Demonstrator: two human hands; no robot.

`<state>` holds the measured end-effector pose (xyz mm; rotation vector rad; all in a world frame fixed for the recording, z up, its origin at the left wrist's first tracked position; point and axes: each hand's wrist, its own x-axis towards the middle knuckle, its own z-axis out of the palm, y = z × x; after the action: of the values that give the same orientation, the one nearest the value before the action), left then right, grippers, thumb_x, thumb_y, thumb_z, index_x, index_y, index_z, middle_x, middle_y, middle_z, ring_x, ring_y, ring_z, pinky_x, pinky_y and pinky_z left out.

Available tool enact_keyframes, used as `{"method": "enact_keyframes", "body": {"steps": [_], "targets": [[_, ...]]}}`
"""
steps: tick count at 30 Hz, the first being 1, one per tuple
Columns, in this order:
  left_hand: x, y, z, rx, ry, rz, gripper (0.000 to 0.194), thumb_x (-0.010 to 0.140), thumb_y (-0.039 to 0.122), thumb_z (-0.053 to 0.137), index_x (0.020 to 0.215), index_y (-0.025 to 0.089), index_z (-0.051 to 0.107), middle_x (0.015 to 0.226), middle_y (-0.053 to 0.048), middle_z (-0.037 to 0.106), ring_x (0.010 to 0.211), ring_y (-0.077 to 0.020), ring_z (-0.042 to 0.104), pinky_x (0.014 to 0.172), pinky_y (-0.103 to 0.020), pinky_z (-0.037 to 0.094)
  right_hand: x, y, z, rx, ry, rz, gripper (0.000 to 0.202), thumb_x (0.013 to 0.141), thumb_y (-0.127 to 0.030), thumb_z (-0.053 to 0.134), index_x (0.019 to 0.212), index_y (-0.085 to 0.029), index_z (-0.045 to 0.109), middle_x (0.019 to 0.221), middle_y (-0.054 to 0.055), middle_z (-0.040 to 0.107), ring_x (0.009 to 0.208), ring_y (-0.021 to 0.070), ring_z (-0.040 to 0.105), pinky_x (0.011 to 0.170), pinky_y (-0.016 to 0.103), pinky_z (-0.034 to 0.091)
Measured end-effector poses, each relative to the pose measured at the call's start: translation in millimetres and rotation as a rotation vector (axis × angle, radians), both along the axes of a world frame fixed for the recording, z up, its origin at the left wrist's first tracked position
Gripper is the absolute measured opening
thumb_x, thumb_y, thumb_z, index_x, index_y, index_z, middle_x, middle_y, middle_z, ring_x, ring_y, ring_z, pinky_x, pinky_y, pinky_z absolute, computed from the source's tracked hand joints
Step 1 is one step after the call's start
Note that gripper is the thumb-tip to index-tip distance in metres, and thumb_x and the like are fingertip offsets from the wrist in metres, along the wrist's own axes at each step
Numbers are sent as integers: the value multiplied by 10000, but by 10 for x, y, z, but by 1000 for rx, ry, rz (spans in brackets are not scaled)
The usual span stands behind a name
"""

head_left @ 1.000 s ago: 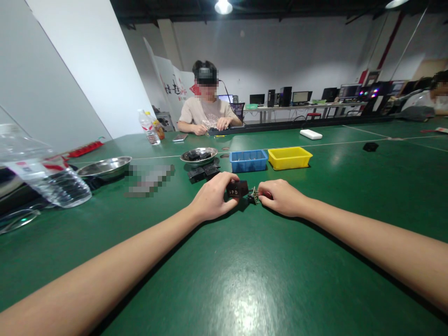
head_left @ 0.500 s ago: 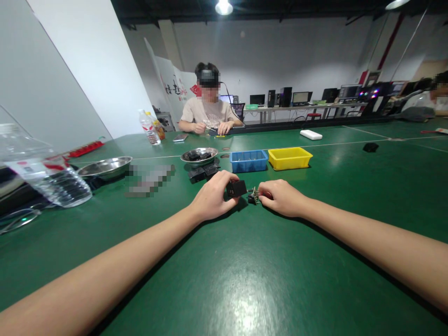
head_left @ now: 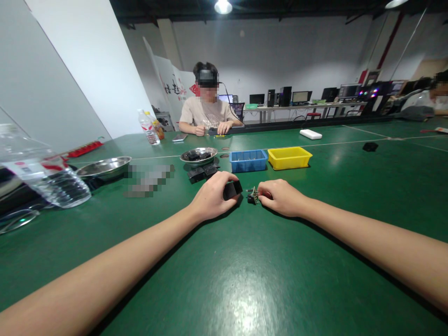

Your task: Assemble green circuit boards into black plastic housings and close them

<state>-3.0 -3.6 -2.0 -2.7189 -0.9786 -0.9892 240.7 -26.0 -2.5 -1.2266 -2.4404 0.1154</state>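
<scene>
Above the green table (head_left: 224,261), my left hand (head_left: 213,196) grips a small black box-shaped housing (head_left: 232,190) between thumb and fingers, its right end appearing hollow. To its right, my right hand (head_left: 282,198) pinches a small circuit board assembly (head_left: 253,196) with a black block and metal pins pointing left. A narrow gap separates the two parts. The fingertips of my right hand are partly hidden behind the hand. Just beyond my left hand lie several black housings (head_left: 196,175), beside a metal dish (head_left: 198,156) that holds more black parts.
A blue bin (head_left: 248,161) with small parts and a yellow bin (head_left: 289,158) stand beyond my hands. To the left are a metal plate (head_left: 104,169) and a large water bottle (head_left: 52,172). A white box (head_left: 311,134) lies farther back. Across the table sits a person (head_left: 207,109).
The black housing has turned in my left hand, so its hollow end now shows instead of the marked face, and it sits slightly farther left. My right hand is nearly still.
</scene>
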Motion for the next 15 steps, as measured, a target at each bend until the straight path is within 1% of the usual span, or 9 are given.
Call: {"method": "enact_keyframes", "body": {"steps": [5, 15], "targets": [[9, 0, 12, 24, 13, -1, 272, 827, 247, 665, 1071, 183, 563, 1022, -77, 653, 954, -242, 620, 850, -400, 540, 1, 1, -5, 3, 16, 4, 85, 856, -159, 575, 796, -173, 634, 748, 28, 642, 670, 154, 502, 644, 254, 302], [11, 6, 16, 2, 42, -38, 310, 820, 224, 643, 1113, 163, 565, 1048, -96, 659, 974, -251, 637, 876, -416, 546, 11, 23, -53, 34, 85, 42, 94, 821, -115, 587, 748, -173, 593, 675, -4, 583, 602, 126, 456, 605, 243, 292]]}}
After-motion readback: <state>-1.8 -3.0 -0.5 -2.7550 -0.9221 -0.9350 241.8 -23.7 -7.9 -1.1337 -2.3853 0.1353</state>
